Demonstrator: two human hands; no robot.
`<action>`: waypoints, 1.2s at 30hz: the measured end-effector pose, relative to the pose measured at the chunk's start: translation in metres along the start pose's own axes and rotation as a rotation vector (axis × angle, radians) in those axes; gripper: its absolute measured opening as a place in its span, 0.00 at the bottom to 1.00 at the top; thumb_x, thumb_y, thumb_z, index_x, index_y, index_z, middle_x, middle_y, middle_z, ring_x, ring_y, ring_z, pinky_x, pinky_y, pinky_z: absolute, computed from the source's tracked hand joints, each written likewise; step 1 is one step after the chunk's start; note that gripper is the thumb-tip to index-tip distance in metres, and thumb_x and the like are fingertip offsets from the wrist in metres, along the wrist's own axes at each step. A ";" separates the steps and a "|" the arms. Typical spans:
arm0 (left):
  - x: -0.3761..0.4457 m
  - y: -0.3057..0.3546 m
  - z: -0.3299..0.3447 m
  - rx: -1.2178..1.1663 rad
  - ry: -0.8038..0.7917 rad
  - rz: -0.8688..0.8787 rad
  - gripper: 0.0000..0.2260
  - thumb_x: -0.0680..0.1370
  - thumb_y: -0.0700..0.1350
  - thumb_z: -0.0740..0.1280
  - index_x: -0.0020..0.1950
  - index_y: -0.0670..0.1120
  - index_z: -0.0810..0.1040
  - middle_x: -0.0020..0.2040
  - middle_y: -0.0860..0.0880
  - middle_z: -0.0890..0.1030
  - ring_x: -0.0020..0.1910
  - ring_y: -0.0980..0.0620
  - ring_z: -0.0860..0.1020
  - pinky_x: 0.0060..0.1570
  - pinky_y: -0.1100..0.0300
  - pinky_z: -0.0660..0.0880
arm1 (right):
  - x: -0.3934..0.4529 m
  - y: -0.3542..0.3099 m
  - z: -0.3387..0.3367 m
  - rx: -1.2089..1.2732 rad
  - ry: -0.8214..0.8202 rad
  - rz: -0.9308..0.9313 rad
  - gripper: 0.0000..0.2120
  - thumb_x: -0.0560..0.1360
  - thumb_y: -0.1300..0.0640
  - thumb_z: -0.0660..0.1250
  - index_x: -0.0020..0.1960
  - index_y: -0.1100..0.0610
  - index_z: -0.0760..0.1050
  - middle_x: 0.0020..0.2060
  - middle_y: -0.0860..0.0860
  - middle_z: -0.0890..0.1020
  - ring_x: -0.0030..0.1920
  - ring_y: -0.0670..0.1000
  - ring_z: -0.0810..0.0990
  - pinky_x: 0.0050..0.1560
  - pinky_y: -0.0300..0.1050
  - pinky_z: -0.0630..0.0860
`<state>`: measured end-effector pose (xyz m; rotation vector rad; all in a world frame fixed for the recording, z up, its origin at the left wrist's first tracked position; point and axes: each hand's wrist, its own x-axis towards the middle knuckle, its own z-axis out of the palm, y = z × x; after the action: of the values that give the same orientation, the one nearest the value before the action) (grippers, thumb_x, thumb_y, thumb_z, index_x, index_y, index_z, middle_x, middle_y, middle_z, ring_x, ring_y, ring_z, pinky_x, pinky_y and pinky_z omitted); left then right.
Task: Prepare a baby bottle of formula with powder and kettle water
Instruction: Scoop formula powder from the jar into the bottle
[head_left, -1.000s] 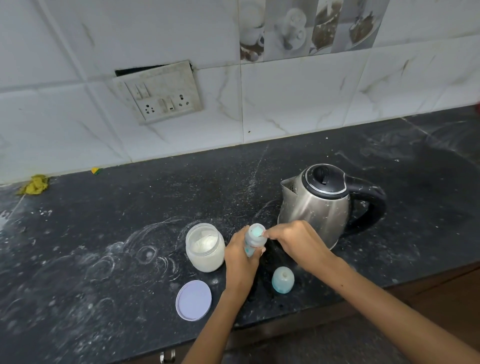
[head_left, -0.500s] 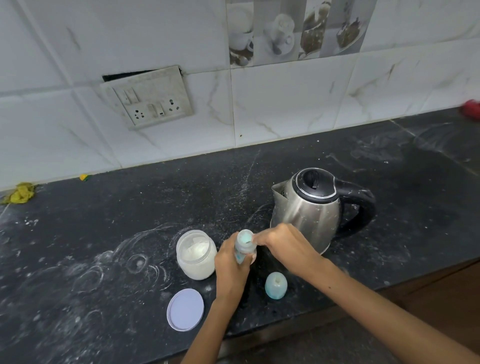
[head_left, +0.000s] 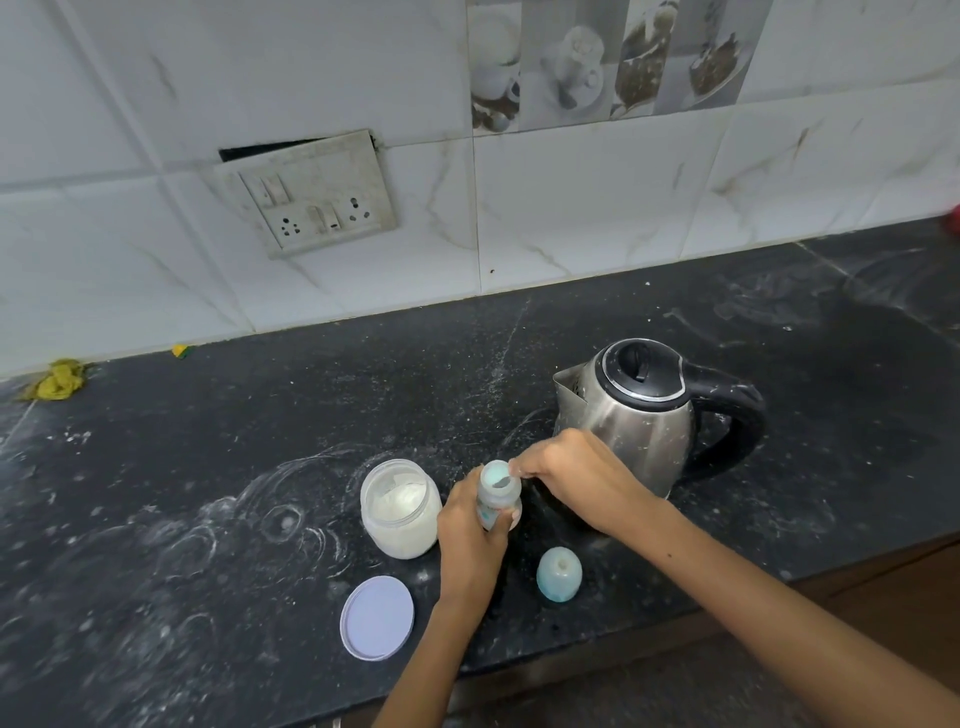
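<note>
Your left hand (head_left: 470, 540) grips the baby bottle (head_left: 497, 493) around its body, fingers curled round it, holding it upright just above the dark counter (head_left: 208, 467). Your right hand (head_left: 576, 475) pinches a small spoon (head_left: 503, 481) whose bowl sits at the bottle's open mouth. The open powder jar (head_left: 400, 506) stands just left of the bottle, with its lid (head_left: 377, 617) lying flat nearer you. The bottle's teal cap (head_left: 559, 574) stands on the counter below your right wrist. The steel kettle (head_left: 639, 415) stands behind your right hand, lid closed, handle pointing right.
</note>
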<state>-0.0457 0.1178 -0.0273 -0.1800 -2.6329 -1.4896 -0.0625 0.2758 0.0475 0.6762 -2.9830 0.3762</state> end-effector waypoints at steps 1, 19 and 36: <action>0.000 0.001 0.000 -0.007 -0.001 -0.004 0.23 0.70 0.37 0.73 0.65 0.46 0.74 0.57 0.52 0.79 0.55 0.57 0.75 0.56 0.67 0.69 | 0.000 0.000 0.000 0.004 0.005 -0.005 0.08 0.69 0.66 0.68 0.38 0.54 0.79 0.31 0.48 0.79 0.31 0.50 0.76 0.33 0.45 0.74; 0.000 0.002 0.000 0.036 -0.007 -0.008 0.25 0.70 0.37 0.73 0.66 0.44 0.74 0.60 0.47 0.79 0.59 0.50 0.76 0.61 0.58 0.72 | 0.002 -0.006 -0.018 0.486 0.033 0.322 0.07 0.75 0.66 0.68 0.46 0.60 0.85 0.42 0.53 0.87 0.42 0.49 0.86 0.44 0.44 0.82; -0.002 0.002 0.001 -0.002 0.018 -0.022 0.25 0.69 0.36 0.74 0.65 0.44 0.75 0.58 0.49 0.80 0.57 0.52 0.77 0.59 0.59 0.72 | -0.021 -0.011 0.004 0.122 0.099 -0.046 0.10 0.69 0.65 0.69 0.49 0.60 0.83 0.46 0.54 0.86 0.43 0.53 0.86 0.40 0.49 0.83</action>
<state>-0.0440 0.1191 -0.0263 -0.1375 -2.6278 -1.4934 -0.0392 0.2736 0.0434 0.7126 -2.8641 0.5744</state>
